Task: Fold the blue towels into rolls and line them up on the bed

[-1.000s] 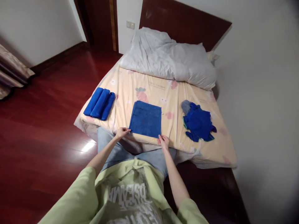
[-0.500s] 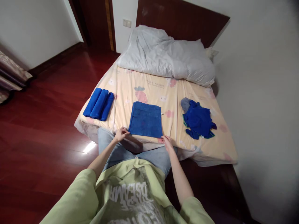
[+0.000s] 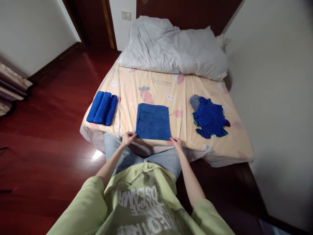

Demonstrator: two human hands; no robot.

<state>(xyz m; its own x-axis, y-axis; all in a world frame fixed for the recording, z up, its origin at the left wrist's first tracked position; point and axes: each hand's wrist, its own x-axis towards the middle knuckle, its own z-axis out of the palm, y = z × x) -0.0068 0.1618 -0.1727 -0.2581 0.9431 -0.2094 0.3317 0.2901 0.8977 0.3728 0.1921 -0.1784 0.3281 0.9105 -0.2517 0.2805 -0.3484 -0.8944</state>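
A blue towel [image 3: 153,122] lies flat and spread out near the front edge of the bed. My left hand [image 3: 128,139] pinches its near left corner. At the near right corner, my right hand [image 3: 176,143] has the cloth between thumb and fingers. To the left, several blue rolled towels [image 3: 102,108] lie side by side. A crumpled heap of blue cloths [image 3: 210,117] sits on the right, with a grey cloth [image 3: 195,102] at its upper left.
The bed [image 3: 129,86] has a yellow patterned sheet. A bunched white quilt [image 3: 171,50] covers its far end, below a dark headboard [image 3: 186,13]. A wall [image 3: 274,81] stands on the right, and red wooden floor [image 3: 56,130] runs along the left.
The view has tilted down slightly. Both hands keep hold of the towel's near corners, and the towel lies as before.
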